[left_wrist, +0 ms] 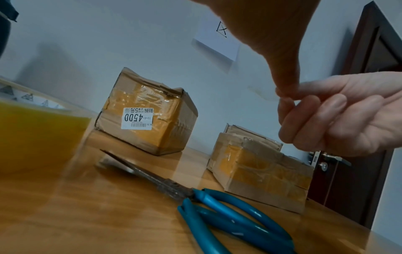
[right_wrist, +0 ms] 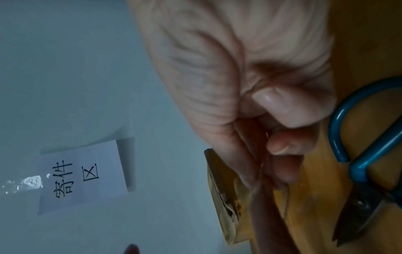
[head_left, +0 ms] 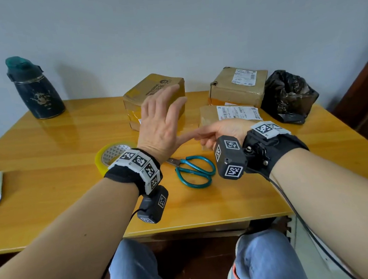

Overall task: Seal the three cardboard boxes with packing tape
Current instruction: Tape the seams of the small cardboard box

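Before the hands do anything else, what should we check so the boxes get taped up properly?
1. Yellow packing tape roll within reach on the wooden table: ok.
2. Teal-handled metal scissors lying free: ok.
3. Three brown cardboard boxes on the table, left box, back right box, flat front box: ok.
4. Left hand free, fingers straight and spread: ok.
5. Tape strip pinched where the right hand, fingers curled, meets the left thumb: cannot tell.
6. Box seams freshly sealed: cannot tell, old tape covers them.
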`<state>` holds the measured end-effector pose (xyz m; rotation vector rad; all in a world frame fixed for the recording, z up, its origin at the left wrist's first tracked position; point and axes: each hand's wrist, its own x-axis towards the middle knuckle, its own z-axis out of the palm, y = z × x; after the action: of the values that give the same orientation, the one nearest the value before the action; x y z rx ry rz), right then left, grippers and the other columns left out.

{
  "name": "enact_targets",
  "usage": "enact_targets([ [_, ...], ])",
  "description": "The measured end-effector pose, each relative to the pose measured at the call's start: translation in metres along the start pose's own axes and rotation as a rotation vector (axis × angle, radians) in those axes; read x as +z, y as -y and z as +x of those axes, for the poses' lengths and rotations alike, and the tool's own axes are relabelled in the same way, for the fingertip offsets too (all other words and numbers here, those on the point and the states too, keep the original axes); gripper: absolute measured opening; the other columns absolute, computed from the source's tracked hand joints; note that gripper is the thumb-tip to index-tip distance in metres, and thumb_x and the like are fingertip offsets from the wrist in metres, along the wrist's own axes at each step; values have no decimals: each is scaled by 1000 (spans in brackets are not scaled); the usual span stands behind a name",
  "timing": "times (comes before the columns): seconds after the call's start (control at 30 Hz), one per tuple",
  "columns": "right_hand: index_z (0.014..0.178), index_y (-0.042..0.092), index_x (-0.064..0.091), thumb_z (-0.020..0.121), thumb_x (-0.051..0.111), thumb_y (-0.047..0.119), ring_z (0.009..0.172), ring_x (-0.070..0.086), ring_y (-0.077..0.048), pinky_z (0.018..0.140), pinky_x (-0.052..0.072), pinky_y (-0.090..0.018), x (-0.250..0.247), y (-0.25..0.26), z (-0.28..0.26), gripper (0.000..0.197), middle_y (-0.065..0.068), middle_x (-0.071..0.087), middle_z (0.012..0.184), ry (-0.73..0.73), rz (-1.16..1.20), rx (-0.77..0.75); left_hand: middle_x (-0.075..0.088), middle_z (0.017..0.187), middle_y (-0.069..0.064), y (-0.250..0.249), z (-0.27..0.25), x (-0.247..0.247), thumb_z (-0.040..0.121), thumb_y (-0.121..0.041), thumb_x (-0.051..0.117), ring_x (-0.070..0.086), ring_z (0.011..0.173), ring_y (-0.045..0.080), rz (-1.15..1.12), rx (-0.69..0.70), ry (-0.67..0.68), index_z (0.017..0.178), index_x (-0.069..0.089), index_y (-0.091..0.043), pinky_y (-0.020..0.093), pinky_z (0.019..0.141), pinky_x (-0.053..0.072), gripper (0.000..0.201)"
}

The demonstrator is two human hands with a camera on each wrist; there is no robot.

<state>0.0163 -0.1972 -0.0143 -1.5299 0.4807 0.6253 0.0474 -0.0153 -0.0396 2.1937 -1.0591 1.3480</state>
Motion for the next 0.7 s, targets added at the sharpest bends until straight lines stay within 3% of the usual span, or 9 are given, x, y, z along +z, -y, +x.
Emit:
enact_targets([
  [0.1, 94, 5, 61, 78, 74, 18, 50, 52, -7, 39, 45, -21, 1, 2, -4, 24, 0, 61, 70, -74, -31, 3, 35, 135, 9, -5, 3, 2, 78, -69, 62, 43, 121, 30, -14, 46, 15, 125, 40, -13, 47, 99, 39, 76],
  [0.2, 80, 2, 61, 84, 70, 8, 50, 45, -9, 38, 39, -17, 7, 2, -11, 11, -4, 58, 64, -192, -93, -136, 35, 135, 10, -7, 3, 4, 78, -63, 66, 42, 122, 31, -28, 91, 49, 128, 39, -12, 45, 101, 36, 77],
  [0.33, 77, 0, 61, 86, 68, 5, 51, 43, -13, 46, 37, -22, 7, 4, -13, 12, -8, 55, 64, -346, -184, -277, 31, 139, 11, -8, 4, 2, 54, -60, 82, 36, 127, 31, -14, 114, 161, 137, 32, -11, 44, 105, 33, 108],
  [0.4, 78, -1, 61, 86, 69, 7, 51, 44, -15, 49, 38, -24, -1, 7, -14, 13, -8, 55, 65, -435, -172, -307, 34, 138, 13, -7, 5, 1, 51, -61, 82, 38, 125, 32, -42, 103, 203, 138, 31, -10, 44, 105, 35, 113],
  [0.43, 80, -1, 63, 85, 70, 7, 50, 45, -15, 48, 38, -24, -7, 9, -14, 12, -8, 56, 65, -476, -154, -332, 38, 137, 15, -7, 5, 0, 53, -60, 80, 41, 123, 31, -66, 60, 212, 139, 32, -8, 43, 104, 37, 111],
  [0.5, 87, -3, 66, 84, 70, 8, 50, 47, -13, 47, 38, -24, -18, 10, -14, 13, -8, 59, 67, -566, -133, -387, 45, 133, 17, -5, 6, 1, 63, -51, 80, 44, 120, 30, -119, -159, 247, 139, 35, -6, 40, 103, 41, 99],
  [0.6, 89, -1, 67, 84, 68, 10, 50, 47, -10, 45, 37, -21, -30, 10, -12, 12, -5, 61, 68, -668, -89, -452, 52, 129, 9, -2, 10, 9, 82, -37, 72, 49, 119, 23, -222, -594, 504, 138, 41, -10, 33, 98, 45, 70],
  [0.7, 89, 2, 68, 84, 68, 12, 50, 46, -10, 44, 36, -20, -34, 10, -10, 11, -6, 61, 70, -694, -63, -474, 60, 122, 3, 0, 16, 24, 92, -25, 63, 57, 111, 19, -443, -815, 718, 129, 55, -12, 31, 94, 48, 40],
])
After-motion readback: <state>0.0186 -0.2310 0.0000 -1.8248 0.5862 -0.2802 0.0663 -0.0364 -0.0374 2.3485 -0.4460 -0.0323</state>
